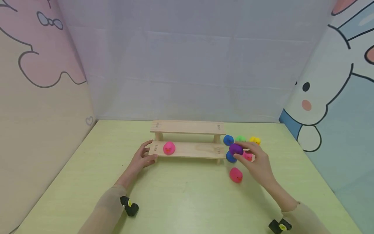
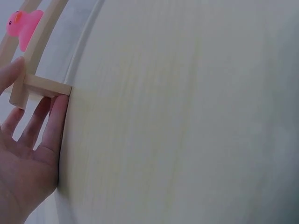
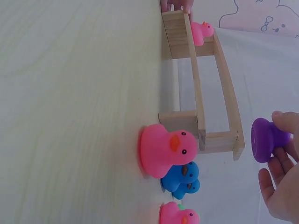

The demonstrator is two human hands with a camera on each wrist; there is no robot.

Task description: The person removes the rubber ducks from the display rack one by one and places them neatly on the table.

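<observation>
A two-step wooden rack point(image 1: 190, 149) stands on the table, with one pink rubber duck point(image 1: 169, 148) on the left of its lower step. My left hand point(image 1: 142, 159) holds the left end of that step; in the left wrist view its thumb is at the plank and its fingers reach the support below. Between thumb and fingers, my right hand point(image 1: 260, 164) pinches a purple rubber duck point(image 1: 236, 149). The duck is off the table, just right of the rack, its flat base turned toward the rack in the right wrist view point(image 3: 262, 141).
Right of the rack are two blue ducks point(image 1: 228, 140), a green duck point(image 1: 241, 138), yellow duck shapes point(image 1: 255, 140) and a pink duck point(image 1: 248, 156) partly behind my right hand. Another pink duck point(image 1: 236, 175) sits nearer me. A white cloth point(image 1: 187, 65) hangs behind the table.
</observation>
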